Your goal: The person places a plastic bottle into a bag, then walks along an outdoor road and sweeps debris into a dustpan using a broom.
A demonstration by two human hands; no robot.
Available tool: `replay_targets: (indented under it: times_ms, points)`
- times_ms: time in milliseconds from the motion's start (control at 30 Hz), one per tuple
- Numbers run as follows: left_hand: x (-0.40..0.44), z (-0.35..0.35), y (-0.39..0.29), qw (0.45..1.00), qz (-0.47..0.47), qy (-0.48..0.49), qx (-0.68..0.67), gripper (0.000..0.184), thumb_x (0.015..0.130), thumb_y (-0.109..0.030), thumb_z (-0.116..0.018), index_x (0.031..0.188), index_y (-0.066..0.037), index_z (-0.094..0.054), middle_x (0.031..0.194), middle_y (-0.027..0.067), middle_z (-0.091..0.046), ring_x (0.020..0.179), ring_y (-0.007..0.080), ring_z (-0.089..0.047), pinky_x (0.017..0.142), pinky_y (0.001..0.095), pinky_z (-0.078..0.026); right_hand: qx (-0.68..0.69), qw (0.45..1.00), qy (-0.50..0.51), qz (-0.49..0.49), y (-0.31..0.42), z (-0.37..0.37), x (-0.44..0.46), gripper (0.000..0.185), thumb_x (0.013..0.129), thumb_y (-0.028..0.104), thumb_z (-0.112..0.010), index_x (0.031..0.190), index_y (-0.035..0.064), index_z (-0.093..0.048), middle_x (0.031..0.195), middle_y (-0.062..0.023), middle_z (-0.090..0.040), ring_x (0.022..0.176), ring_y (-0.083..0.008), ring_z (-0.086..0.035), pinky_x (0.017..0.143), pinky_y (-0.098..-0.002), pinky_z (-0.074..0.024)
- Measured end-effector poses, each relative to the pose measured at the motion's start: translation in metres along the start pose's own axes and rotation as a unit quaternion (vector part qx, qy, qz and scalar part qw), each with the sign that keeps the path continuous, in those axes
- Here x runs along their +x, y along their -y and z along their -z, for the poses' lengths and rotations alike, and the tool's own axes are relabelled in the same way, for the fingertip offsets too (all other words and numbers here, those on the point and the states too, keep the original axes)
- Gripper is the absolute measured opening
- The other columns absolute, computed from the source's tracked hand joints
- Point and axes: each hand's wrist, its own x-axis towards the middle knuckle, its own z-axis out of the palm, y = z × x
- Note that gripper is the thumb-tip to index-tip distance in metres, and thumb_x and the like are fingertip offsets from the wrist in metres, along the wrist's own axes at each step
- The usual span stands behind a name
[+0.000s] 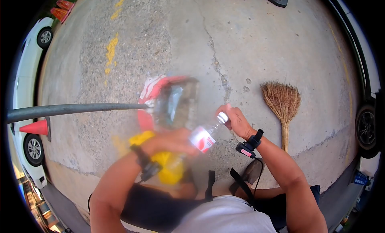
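My left hand (176, 140), smeared by motion, is closed around the body of a clear plastic bottle (203, 140) with a white and red label. The bottle is tilted, its neck pointing up and to the right. At that end my right hand (236, 120) has its fingers closed on the white cap (222, 117). A blurred bright yellow thing (170, 168) shows beneath my left wrist; its kind I cannot make out. Just beyond my hands is a red and white open-topped scoop (146, 98), blurred, with something pale inside.
A grey pole (76, 110) runs from the left to the scoop. A straw broom (282, 102) lies on the concrete (248, 40) at the right. A red cone (35, 128) stands near a white car (27, 80) on the left; another vehicle's wheel (365, 128) is at the right.
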Motion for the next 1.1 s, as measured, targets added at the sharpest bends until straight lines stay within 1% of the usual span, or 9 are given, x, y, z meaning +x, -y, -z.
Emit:
replay_targets:
  times_ms: [67, 167, 233, 367, 567, 633, 767, 933, 1100]
  points:
    - [0.000, 0.001, -0.003, 1.000, 0.000, -0.005, 0.008, 0.036, 0.080, -0.031, -0.074, 0.100, -0.002, -0.070, 0.083, 0.0072, -0.071, 0.075, 0.0162, -0.067, 0.069, 0.0326, -0.053, -0.026, 1.000, -0.003, -0.009, -0.012, 0.004, 0.002, 0.058, 0.109, 0.048, -0.031, 0.089, 0.0027, -0.061, 0.074, -0.0037, -0.057, 0.068, -0.0144, -0.050, 0.066, -0.0323, -0.0430]
    - [0.003, 0.002, -0.002, 1.000, 0.020, 0.016, 0.013, 0.037, 0.078, -0.032, -0.075, 0.099, -0.002, -0.070, 0.085, 0.0071, -0.071, 0.078, 0.0163, -0.067, 0.072, 0.0322, -0.052, -0.101, 0.991, 0.005, 0.086, -0.015, 0.005, 0.002, 0.054, 0.109, 0.043, -0.032, 0.085, 0.0013, -0.056, 0.072, -0.0092, -0.053, 0.066, -0.0207, -0.048, 0.065, -0.0351, -0.0425]
    - [0.007, 0.006, 0.001, 0.994, 0.076, 0.062, 0.040, 0.042, 0.075, -0.033, -0.076, 0.102, -0.001, -0.069, 0.091, 0.0067, -0.071, 0.085, 0.0168, -0.067, 0.078, 0.0312, -0.051, -0.115, 0.981, 0.000, 0.154, -0.012, 0.002, 0.003, 0.049, 0.108, 0.038, -0.034, 0.084, 0.0005, -0.053, 0.072, -0.0140, -0.051, 0.064, -0.0287, -0.047, 0.065, -0.0379, -0.0426]
    - [0.007, 0.000, -0.004, 0.996, 0.064, 0.058, 0.024, 0.043, 0.074, -0.035, -0.076, 0.099, -0.001, -0.070, 0.088, 0.0089, -0.072, 0.083, 0.0192, -0.068, 0.077, 0.0323, -0.052, -0.174, 0.963, -0.013, 0.208, -0.008, 0.003, 0.005, 0.041, 0.105, 0.029, -0.040, 0.079, 0.0001, -0.051, 0.070, -0.0217, -0.049, 0.065, -0.0423, -0.047, 0.063, -0.0436, -0.0425]
    - [0.011, -0.021, -0.013, 0.968, 0.051, -0.075, 0.235, 0.044, 0.069, -0.035, -0.076, 0.095, -0.001, -0.069, 0.088, 0.0199, -0.072, 0.081, 0.0365, -0.070, 0.075, 0.0416, -0.055, -0.284, 0.949, -0.044, 0.130, -0.021, -0.001, 0.003, 0.043, 0.102, 0.030, -0.042, 0.075, -0.0002, -0.056, 0.073, -0.0250, -0.056, 0.070, -0.0475, -0.053, 0.064, -0.0489, -0.0434]
    - [0.009, -0.026, -0.021, 0.932, 0.085, -0.116, 0.332, 0.044, 0.068, -0.035, -0.075, 0.094, -0.001, -0.067, 0.087, 0.0232, -0.071, 0.081, 0.0414, -0.069, 0.075, 0.0452, -0.055, -0.328, 0.944, -0.020, 0.028, -0.023, -0.006, 0.003, 0.046, 0.102, 0.033, -0.039, 0.077, -0.0010, -0.059, 0.077, -0.0268, -0.059, 0.073, -0.0488, -0.055, 0.068, -0.0514, -0.0445]
    - [0.007, -0.030, -0.010, 0.881, 0.049, -0.153, 0.445, 0.048, 0.067, -0.036, -0.074, 0.095, 0.002, -0.064, 0.081, 0.0249, -0.069, 0.080, 0.0410, -0.069, 0.074, 0.0471, -0.056, -0.312, 0.943, -0.016, -0.114, -0.056, -0.023, 0.003, 0.055, 0.102, 0.038, -0.035, 0.078, -0.0028, -0.062, 0.079, -0.0298, -0.061, 0.077, -0.0515, -0.056, 0.075, -0.0556, -0.0451]
    - [0.002, -0.029, -0.020, 0.878, 0.071, -0.130, 0.456, 0.050, 0.065, -0.037, -0.076, 0.094, 0.002, -0.065, 0.082, 0.0250, -0.069, 0.080, 0.0406, -0.069, 0.074, 0.0471, -0.055, -0.275, 0.957, 0.015, -0.088, -0.049, -0.026, -0.006, 0.064, 0.103, 0.044, -0.033, 0.070, -0.0038, -0.059, 0.072, -0.0304, -0.058, 0.075, -0.0518, -0.055, 0.075, -0.0552, -0.0442]
    - [0.003, -0.021, -0.003, 0.943, 0.059, -0.061, 0.323, 0.049, 0.065, -0.040, -0.077, 0.094, -0.002, -0.069, 0.086, 0.0224, -0.071, 0.082, 0.0396, -0.069, 0.074, 0.0468, -0.055, -0.302, 0.953, 0.002, 0.024, -0.035, -0.025, -0.012, 0.063, 0.104, 0.043, -0.039, 0.065, -0.0043, -0.054, 0.065, -0.0279, -0.054, 0.066, -0.0485, -0.052, 0.065, -0.0496, -0.0432]
